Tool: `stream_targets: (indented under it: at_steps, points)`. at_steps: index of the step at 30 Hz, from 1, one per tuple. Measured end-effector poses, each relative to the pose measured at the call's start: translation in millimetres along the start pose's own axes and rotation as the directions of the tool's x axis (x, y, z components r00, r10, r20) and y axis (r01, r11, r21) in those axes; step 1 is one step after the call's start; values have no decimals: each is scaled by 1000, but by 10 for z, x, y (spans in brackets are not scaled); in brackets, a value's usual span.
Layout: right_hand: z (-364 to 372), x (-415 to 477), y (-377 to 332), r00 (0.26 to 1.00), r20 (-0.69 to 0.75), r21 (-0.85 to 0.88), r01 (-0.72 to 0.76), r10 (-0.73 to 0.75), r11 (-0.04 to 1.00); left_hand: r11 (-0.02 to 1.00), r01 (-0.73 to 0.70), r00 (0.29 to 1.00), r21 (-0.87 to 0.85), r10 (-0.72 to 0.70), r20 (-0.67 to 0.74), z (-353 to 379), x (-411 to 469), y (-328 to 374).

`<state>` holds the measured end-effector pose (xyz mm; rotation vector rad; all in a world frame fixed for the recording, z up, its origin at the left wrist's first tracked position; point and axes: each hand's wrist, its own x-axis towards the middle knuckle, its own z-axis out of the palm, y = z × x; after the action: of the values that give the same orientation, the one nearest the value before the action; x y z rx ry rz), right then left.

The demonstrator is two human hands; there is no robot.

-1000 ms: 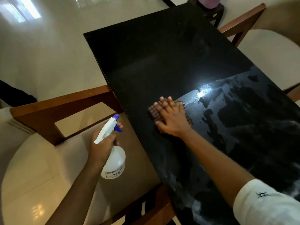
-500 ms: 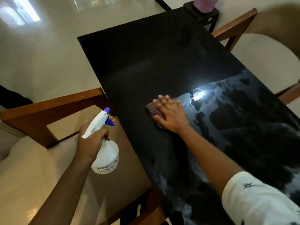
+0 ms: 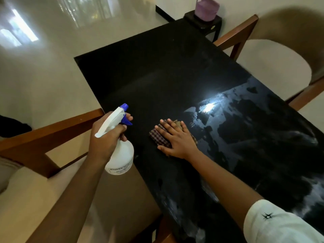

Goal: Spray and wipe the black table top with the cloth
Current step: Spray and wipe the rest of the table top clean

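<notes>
Two hands are busy at the black counter [image 3: 157, 72]. The right hand [image 3: 178, 140] lies flat on the cloth [image 3: 159, 137], its fingers [image 3: 168, 128] straight and spread, pressing it onto the top near the left long edge. The cloth is dark and folded, with a small check pattern, and shows past the fingertips and on the thumb side.

The left hand [image 3: 107, 137] grips a white spray bottle [image 3: 122, 155] by the neck. Its fingers are curled round it with one across the blue trigger, and it holds the bottle in the air just at that same edge.

Right of the cloth the top gleams with wet, streaky patches and a bright glare. The far half looks matt.

A wooden left chair [image 3: 52, 130] stands close against the left edge, under the bottle, and a right chair [image 3: 235, 35] stands at the opposite side. Beyond the far end a purple basket [image 3: 206, 7] sits on a small black stand [image 3: 206, 23]. Pale floor [image 3: 43, 76] spreads wide past the far-left corner.
</notes>
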<state>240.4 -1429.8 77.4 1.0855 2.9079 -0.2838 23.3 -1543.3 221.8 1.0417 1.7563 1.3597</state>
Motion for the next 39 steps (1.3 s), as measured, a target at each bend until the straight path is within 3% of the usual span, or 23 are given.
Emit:
stream_targets:
  at_steps: [5, 9, 17, 19, 23, 25, 28, 33, 37, 39]
  points:
    - [-203, 86, 822, 955, -50, 5, -293, 293, 956, 997, -77, 992, -30, 80, 95, 333, 218, 14]
    - [-194, 133, 938, 926, -67, 0, -372, 371, 928, 991, -126, 985, -51, 131, 114, 593, 430, 36]
    - [-21, -32, 506, 994, -88, 31, -68, 70, 997, 969, -233, 965, -85, 242, 102, 1092, 967, 118]
    - [-66, 24, 695, 989, -109, 22, -94, 96, 995, 962, -248, 961, -111, 259, 96, 1178, 1060, 120]
    - [-285, 98, 1493, 936, -94, 8, -341, 341, 940, 954, -271, 952, -126, 284, 110, 1346, 1145, 66]
    - [-375, 106, 1743, 927, -66, -23, -372, 370, 928, 957, -267, 953, -113, 280, 119, 1416, 1157, 35]
    - [-354, 92, 1599, 940, -87, -40, -334, 329, 942, 959, -253, 959, -125, 266, 101, 1486, 1200, 25]
    - [-173, -109, 1196, 997, -59, -35, -57, 55, 998, 945, -291, 945, -146, 308, 109, 1621, 1308, 57]
    - [-175, -67, 1327, 998, -62, -8, -28, 28, 1000, 938, -314, 946, -148, 322, 29, 1738, 1385, 32]
    - [-212, -26, 1508, 993, -88, -19, -82, 80, 996, 932, -330, 943, -152, 332, -12, 1750, 1382, 11]
